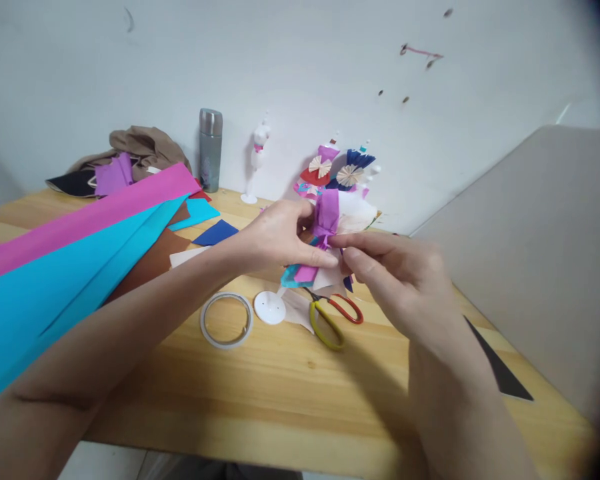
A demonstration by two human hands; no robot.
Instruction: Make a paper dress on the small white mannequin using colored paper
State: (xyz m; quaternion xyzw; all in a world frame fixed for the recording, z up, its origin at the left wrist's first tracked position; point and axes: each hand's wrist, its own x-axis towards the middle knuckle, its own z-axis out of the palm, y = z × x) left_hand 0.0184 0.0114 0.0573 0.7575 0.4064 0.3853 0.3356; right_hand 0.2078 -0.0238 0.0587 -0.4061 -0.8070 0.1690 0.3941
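My left hand [280, 237] and my right hand [397, 277] meet above the middle of the wooden table [290, 387]. Both pinch a small paper craft piece [325, 223] with a purple pleated top pinched at its waist, and pink, teal and white paper [305, 272] hanging below. The left thumb and fingers grip it from the left; the right fingertips press it from the right. Just under the hands lie a pair of scissors [333, 317] with one yellow and one red handle, a white round stand base [270, 308] and a ring of clear tape [227, 320].
Large cyan [55, 287] and pink [80, 223] paper sheets cover the left side, with brown, blue and white scraps beside them. At the back stand a grey flask [211, 150], a white doll stand [258, 160], finished paper dolls [335, 170] and a cloth heap [130, 150]. A black strip [500, 370] lies on the right.
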